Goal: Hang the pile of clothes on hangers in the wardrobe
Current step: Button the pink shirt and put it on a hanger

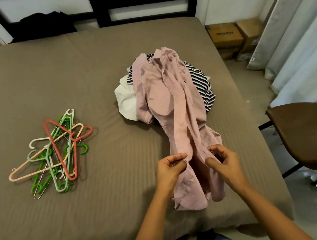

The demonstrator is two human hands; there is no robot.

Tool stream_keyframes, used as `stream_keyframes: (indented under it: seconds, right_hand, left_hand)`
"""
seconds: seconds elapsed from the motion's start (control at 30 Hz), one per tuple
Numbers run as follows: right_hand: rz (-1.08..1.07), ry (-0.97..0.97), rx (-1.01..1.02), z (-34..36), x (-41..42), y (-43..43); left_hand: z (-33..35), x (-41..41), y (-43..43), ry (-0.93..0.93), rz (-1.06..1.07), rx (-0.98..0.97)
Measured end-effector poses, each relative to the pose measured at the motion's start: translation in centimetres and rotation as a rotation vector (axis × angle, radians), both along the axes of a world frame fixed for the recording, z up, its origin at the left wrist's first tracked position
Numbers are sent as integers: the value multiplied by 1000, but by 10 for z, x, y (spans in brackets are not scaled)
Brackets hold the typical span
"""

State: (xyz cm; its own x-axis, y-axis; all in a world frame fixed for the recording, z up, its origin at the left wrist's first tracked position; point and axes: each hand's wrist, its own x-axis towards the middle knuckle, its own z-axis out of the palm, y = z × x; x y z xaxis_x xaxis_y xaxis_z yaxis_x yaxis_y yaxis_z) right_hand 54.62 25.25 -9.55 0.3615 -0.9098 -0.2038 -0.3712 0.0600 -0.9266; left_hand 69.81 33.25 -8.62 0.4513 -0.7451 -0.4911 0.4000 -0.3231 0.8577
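Head view: I see the left hand (171, 169) and right hand (223, 163) each pinching the near end of the pink shirt (174, 105). It trails from the clothes pile (201, 80) at one o'clock on the bed (84, 69). The hangers (55, 151) lie at nine o'clock.

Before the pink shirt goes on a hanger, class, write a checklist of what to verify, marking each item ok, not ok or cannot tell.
1. Grip of left hand and right hand on the pink shirt: ok.
2. Shirt clear of the pile: not ok, collar end lies on it.
3. Supply of hangers on the bed: ok.
4. One hanger free to lift: not ok, tangled.
5. Way to the wardrobe: cannot tell, not in view.
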Motion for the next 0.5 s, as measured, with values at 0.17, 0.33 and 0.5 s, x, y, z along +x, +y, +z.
stream_keyframes:
  seconds: [0.17,0.33,0.5]
  right_hand:
    - [-138,-221,120,16,11,12]
    - [-26,-176,30,20,15,23]
    - [24,-40,-67,19,13,35]
  left_hand:
    - [9,-10,-3,-469,-125,64]
    - [9,-16,-2,-526,-210,-40]
    - [4,-14,2,-565,-288,-30]
